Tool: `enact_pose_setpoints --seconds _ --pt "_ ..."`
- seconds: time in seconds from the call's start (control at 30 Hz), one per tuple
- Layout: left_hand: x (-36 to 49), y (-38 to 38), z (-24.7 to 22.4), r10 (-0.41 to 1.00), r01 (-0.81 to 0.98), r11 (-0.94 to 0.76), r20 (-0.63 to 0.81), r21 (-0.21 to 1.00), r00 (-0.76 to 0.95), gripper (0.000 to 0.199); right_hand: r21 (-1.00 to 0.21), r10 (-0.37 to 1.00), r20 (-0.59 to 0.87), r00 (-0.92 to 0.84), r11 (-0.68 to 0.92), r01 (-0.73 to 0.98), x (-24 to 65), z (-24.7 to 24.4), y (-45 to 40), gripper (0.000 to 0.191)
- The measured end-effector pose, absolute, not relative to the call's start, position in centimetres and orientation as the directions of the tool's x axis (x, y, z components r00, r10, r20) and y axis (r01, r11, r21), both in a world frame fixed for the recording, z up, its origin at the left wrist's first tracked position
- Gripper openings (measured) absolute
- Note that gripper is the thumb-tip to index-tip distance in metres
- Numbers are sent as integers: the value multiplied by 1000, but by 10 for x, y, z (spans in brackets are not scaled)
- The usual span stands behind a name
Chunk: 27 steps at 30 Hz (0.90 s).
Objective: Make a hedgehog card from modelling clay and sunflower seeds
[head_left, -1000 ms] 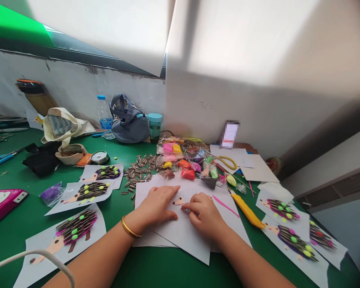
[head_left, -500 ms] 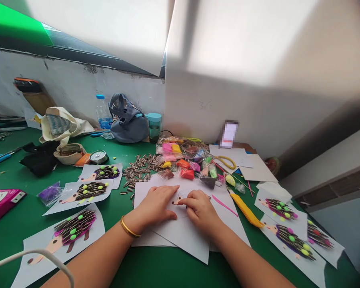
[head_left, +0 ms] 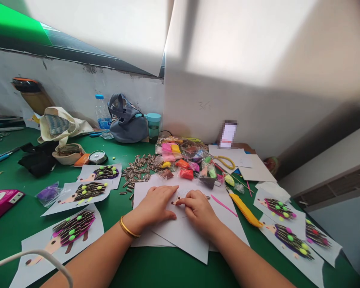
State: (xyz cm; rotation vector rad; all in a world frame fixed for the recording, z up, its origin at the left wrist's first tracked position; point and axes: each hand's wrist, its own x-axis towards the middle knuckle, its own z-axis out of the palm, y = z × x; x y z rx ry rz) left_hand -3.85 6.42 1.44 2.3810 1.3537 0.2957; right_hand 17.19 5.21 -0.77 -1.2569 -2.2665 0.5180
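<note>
On the white paper [head_left: 195, 240] in front of me is a small hedgehog face [head_left: 175, 202] of pale clay with dark dots, beside faint pencil lines. My left hand [head_left: 159, 203] lies flat to its left, fingers stretched out and thumb apart, resting on the sheet. My right hand [head_left: 198, 208] touches the face with its bent index fingertip. Its other fingers are curled under, and whether they hold anything is hidden. Right of that hand lies a pink plastic modelling tool [head_left: 224, 205]. Behind both hands are bags of coloured clay [head_left: 186, 164] and loose sunflower seeds [head_left: 139, 170].
Finished seed hedgehogs on paper lie left [head_left: 75, 228] and right [head_left: 291, 240]. A yellow cutter knife [head_left: 246, 210] and yellow-handled scissors [head_left: 226, 162] are at right. Against the wall stand a water bottle [head_left: 103, 118], a grey-blue bag [head_left: 129, 126] and a phone [head_left: 228, 135]. A white cable [head_left: 45, 254] crosses the lower left.
The whole view has shifted very slightly. The right index fingertip stays at the clay face, and the left hand keeps its flat pose.
</note>
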Motion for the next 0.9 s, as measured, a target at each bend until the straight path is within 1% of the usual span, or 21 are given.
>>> enact_pose_setpoints --seconds 0.23,0.47,0.77,0.9 --pt "-39 64 12 860 779 -461 1 425 509 81 -516 864 229 -449 499 697 171 -5 51 48" --pt "-39 65 10 858 773 -468 13 428 513 80 -485 848 292 -443 530 696 173 -5 50 46" --pt "-38 64 14 864 789 -453 -12 416 503 81 -422 843 255 -474 538 730 171 -6 48 43" --pt "-39 63 15 860 779 -459 -8 427 511 80 -416 843 255 -474 538 733 172 -5 47 43"
